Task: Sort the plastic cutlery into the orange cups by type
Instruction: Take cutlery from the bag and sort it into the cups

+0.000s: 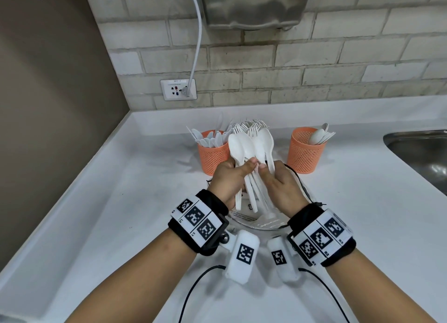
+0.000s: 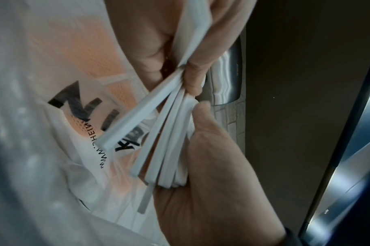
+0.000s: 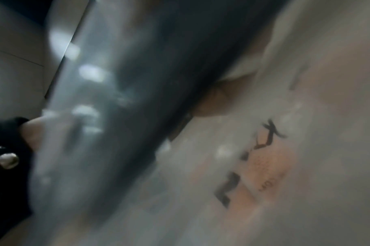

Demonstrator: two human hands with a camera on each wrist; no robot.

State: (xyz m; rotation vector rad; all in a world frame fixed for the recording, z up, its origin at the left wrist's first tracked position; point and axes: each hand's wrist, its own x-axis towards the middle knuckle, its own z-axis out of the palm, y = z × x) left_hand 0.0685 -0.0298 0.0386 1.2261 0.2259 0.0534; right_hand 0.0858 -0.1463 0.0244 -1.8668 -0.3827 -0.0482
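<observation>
Both hands hold one bundle of white plastic spoons (image 1: 251, 151) above the counter (image 1: 121, 201), bowls up, handles fanned downward. The left hand (image 1: 227, 177) has its fingers curled round the handles; the left wrist view confirms this clasp. The right hand (image 1: 280, 185) pinches the handles at thumb level, just beside the left thumb.

Step in hand, as judged: gathering and squaring the spoons before depositing them. The right orange cup (image 1: 305, 151) already contains spoons, so it is the likely destination. The left orange cup (image 1: 212, 153) holds what appear to be knives. Forks (image 1: 251, 126) stand directly behind the bundle; their container is hidden.

The next move calls for aligning the handles, carrying the bundle to the right, and lowering it handles-first without tipping the light mesh cup.

Limits of view: a clear plastic bag (image 1: 251, 220) with printed lettering lies under the hands, its contents unreadable. The right wrist view is blurred and shows no fingers clearly. The sink (image 1: 420, 151) is cut off at the right edge.
</observation>
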